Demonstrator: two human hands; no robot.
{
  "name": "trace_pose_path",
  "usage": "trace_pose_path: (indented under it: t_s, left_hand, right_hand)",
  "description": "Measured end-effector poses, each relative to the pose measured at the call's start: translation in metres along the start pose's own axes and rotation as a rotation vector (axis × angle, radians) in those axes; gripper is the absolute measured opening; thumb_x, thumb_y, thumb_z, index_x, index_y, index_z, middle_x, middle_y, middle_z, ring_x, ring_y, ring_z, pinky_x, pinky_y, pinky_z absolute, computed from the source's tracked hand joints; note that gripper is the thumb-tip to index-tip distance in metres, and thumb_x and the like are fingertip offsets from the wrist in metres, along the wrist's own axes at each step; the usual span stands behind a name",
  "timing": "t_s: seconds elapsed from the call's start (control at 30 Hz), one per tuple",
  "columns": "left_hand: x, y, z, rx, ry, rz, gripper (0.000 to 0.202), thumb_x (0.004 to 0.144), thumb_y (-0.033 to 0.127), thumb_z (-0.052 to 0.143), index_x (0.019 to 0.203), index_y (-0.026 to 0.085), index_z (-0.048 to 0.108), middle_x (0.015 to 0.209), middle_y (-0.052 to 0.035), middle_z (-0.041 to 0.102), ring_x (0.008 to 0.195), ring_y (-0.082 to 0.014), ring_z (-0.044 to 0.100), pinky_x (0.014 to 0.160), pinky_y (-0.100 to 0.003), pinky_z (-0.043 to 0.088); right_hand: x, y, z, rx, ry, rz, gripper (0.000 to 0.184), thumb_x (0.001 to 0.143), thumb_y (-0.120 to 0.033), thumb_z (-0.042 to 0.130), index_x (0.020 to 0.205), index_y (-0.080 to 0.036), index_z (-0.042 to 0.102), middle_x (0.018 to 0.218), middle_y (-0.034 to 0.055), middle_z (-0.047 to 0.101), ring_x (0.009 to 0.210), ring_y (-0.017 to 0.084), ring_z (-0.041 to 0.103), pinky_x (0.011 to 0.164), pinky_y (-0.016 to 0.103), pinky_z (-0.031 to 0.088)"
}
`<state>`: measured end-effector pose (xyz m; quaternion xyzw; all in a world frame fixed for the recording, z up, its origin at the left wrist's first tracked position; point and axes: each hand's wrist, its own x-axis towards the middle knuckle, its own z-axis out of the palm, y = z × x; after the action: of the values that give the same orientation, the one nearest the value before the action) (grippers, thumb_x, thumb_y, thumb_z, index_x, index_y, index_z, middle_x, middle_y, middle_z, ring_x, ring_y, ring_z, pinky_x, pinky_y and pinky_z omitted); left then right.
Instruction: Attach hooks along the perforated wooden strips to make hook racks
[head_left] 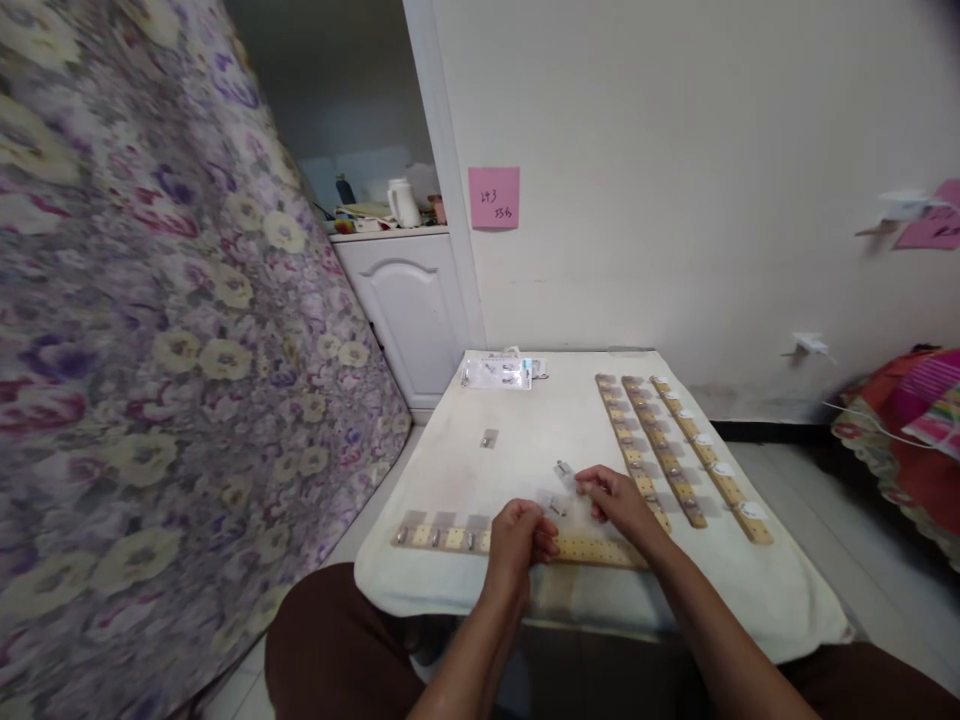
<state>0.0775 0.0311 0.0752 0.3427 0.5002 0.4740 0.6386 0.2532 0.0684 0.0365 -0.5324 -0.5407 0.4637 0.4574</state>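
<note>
My left hand (517, 540) is closed over the front wooden strip (600, 550), its fingers curled inward; whatever they pinch is too small to make out. Just beyond those fingertips is a small clear plastic piece with a metal part (555, 505); whether it is touched is unclear. My right hand (615, 500) pinches thumb against fingers at the edge of a clear plastic packet (564, 470) with a small metal part in it. On the strip's left end sit several clear pieces with metal parts (436, 537). Another small packet (489, 438) lies alone on the cloth.
Three wooden strips bearing small pieces (664, 450) lie along the right of the cloth-covered table (420, 480). Clear packaging (496, 373) lies at the back left. A floral curtain (150, 350) hangs left; a white wall stands behind.
</note>
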Motion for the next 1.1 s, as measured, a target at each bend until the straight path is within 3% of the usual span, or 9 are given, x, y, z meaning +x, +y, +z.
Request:
trace_pose_path:
  t_s: [0.1,0.27,0.47,0.63,0.83,1.1]
  left_hand:
    - [-0.005,0.0,0.003,-0.09,-0.011,-0.04,0.017,0.068,0.029,0.058,0.071,0.017,0.047,0.057,0.0014,0.062,0.037,-0.0069,0.052,0.036,-0.015,0.033]
    - [-0.01,-0.006,0.007,-0.26,0.007,-0.124,0.016,0.067,0.023,0.059,0.072,0.016,0.046,0.061,-0.0022,0.065,0.04,-0.0064,0.053,0.039,-0.016,0.036]
    - [-0.019,-0.016,0.013,-0.21,-0.022,-0.144,0.019,0.066,0.029,0.062,0.071,0.015,0.05,0.061,-0.0018,0.065,0.039,-0.0065,0.052,0.038,-0.016,0.035]
    - [-0.026,-0.022,0.016,-0.144,-0.101,-0.162,0.025,0.064,0.035,0.065,0.068,0.015,0.053,0.06,-0.0017,0.065,0.038,-0.0067,0.052,0.036,-0.017,0.032]
    - [-0.03,-0.027,0.017,-0.169,-0.075,-0.214,0.027,0.06,0.034,0.069,0.069,0.015,0.052,0.059,-0.0011,0.065,0.037,-0.0072,0.052,0.036,-0.016,0.03]
    - [-0.039,-0.031,0.015,-0.093,-0.144,-0.257,0.027,0.064,0.037,0.065,0.075,0.014,0.055,0.064,-0.002,0.066,0.039,-0.0084,0.055,0.038,-0.018,0.031]
  right_hand:
    - [-0.024,-0.013,0.007,0.206,-0.12,0.022,0.028,0.076,-0.043,0.053,0.088,-0.017,0.058,0.076,0.0007,0.061,0.044,0.006,0.047,0.041,0.019,0.037]
    - [-0.043,-0.016,0.021,0.315,-0.065,0.01,0.034,0.073,-0.045,0.06,0.095,-0.019,0.056,0.068,-0.0029,0.057,0.044,0.006,0.045,0.042,0.019,0.036]
    - [-0.045,-0.017,0.028,0.283,0.02,0.027,0.037,0.069,-0.048,0.062,0.092,-0.019,0.056,0.064,-0.003,0.054,0.041,0.006,0.04,0.039,0.02,0.031]
    - [-0.049,-0.022,0.029,0.16,0.082,-0.014,0.034,0.065,-0.037,0.068,0.091,-0.018,0.057,0.066,-0.0028,0.055,0.051,0.008,0.044,0.046,0.02,0.034]
    - [-0.055,-0.023,0.022,0.209,-0.019,0.056,0.04,0.066,-0.039,0.066,0.1,-0.019,0.056,0.062,-0.0045,0.052,0.047,0.008,0.042,0.044,0.019,0.032]
    - [-0.055,-0.014,0.02,0.15,-0.032,0.044,0.028,0.073,-0.045,0.058,0.075,-0.017,0.057,0.054,-0.0046,0.048,0.045,0.008,0.039,0.043,0.02,0.03]
